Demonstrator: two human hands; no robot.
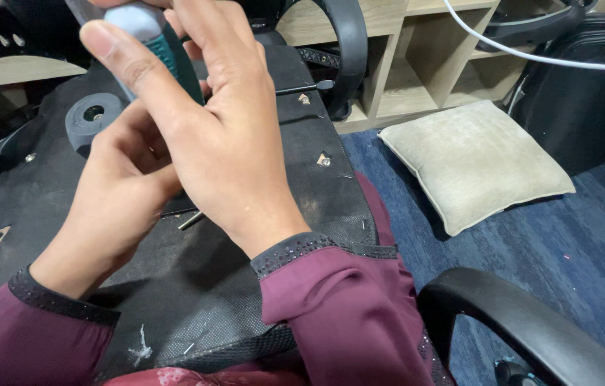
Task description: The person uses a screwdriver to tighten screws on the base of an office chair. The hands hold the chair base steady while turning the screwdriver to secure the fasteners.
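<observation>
Teal-and-grey screwdriver handle (pixel 154 39) sat in the right hand (pixel 224 136), fingers wrapped round it, thumb pressed along the grey cap near the top edge of view. Left hand (pixel 120 189) was curled shut just under the right, touching it; what it pinched was hidden behind the right palm. A short metal shaft end (pixel 191 220) poked out below the hands. Both worked over the black fabric underside of an upturned office chair seat (pixel 195 286), resting on the person's lap. Black round knob (pixel 92 118) lay on the seat left of the hands. Metal mounting inserts (pixel 324 159) showed in the fabric to the right. Beige cushion (pixel 474 161) lay on the blue carpet (pixel 567 250), well apart. Black armrest (pixel 524 322) at lower right.
</observation>
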